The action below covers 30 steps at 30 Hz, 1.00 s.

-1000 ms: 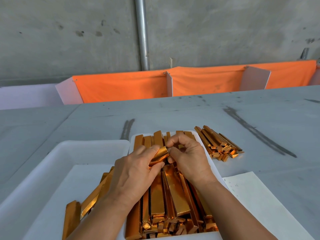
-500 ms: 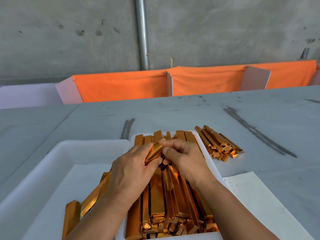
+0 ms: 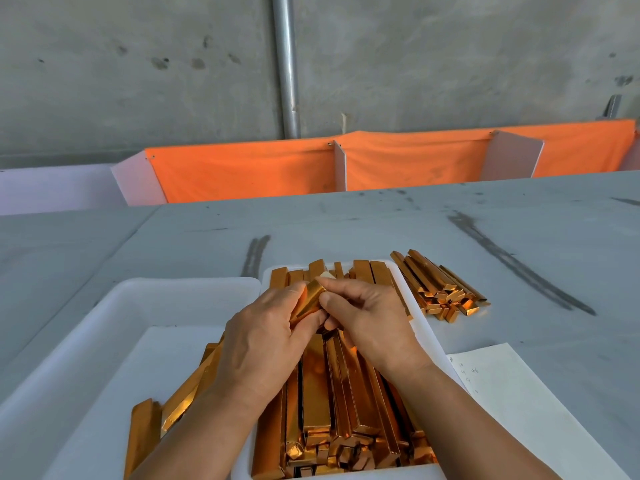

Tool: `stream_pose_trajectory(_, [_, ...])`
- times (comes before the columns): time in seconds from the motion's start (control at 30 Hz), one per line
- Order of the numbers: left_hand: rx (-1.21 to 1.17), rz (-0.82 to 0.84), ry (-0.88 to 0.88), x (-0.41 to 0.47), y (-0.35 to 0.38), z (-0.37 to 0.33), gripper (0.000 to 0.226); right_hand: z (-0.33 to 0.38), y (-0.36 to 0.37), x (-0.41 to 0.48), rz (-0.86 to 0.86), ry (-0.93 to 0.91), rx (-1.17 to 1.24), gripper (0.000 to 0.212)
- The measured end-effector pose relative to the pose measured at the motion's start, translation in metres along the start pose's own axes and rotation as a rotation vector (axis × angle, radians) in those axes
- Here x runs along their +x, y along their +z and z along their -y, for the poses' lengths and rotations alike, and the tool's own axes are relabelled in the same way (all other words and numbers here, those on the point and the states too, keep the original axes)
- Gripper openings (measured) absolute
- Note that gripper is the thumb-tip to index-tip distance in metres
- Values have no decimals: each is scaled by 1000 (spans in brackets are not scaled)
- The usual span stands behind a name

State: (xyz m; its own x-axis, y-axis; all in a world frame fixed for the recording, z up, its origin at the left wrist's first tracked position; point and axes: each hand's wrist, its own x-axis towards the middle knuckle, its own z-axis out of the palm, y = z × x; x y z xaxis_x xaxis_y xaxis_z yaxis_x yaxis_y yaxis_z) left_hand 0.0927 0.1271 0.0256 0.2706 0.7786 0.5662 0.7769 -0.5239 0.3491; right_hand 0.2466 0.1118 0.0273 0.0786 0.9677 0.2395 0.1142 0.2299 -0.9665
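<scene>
Pinching 1 gold foil piece (image 3: 309,301): L hand (image 3: 263,344) and R hand (image 3: 369,323) both curl on it, above right tray (image 3: 420,329) of 2; left tray (image 3: 104,306) alongside. 1 gold stack (image 3: 440,289) on table (image 3: 346,223) far right, 1 paper sheet (image 3: 502,393). Vs 1 s ago: piece tilts steeper.

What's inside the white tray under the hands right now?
Long gold foil sleeves lie packed lengthwise in the white tray. The left hand and right hand hold one gold piece above them, covering the middle; the tray floor is hidden.
</scene>
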Motion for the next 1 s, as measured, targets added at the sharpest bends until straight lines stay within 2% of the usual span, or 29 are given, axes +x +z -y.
stream_pose_trajectory(0.17, [44, 48, -56, 0, -1, 1, 70, 3, -6, 2, -118, 47, 99, 21])
stream_pose_trajectory(0.3, [17, 76, -67, -2, -2, 2, 60, 5, -11, 2, -186, 43, 84, 19])
stream_pose_trajectory(0.47, [29, 120, -33, -1, -3, 2, 55, 7, -10, 1, -177, 34, 53, 18])
stream_pose_trajectory(0.63, [74, 111, -71, 0, -3, 1, 58, 5, -11, 2, -175, 37, 48, 19])
stream_pose_trajectory(0.77, [68, 107, -25, 0, -3, 0, 57, 3, -5, 0, -94, 3, 7, 21])
stream_pose_trajectory(1.0, [116, 105, 6, 1, -1, 0, 57, 0, -5, 1, -89, -13, -29, 21])
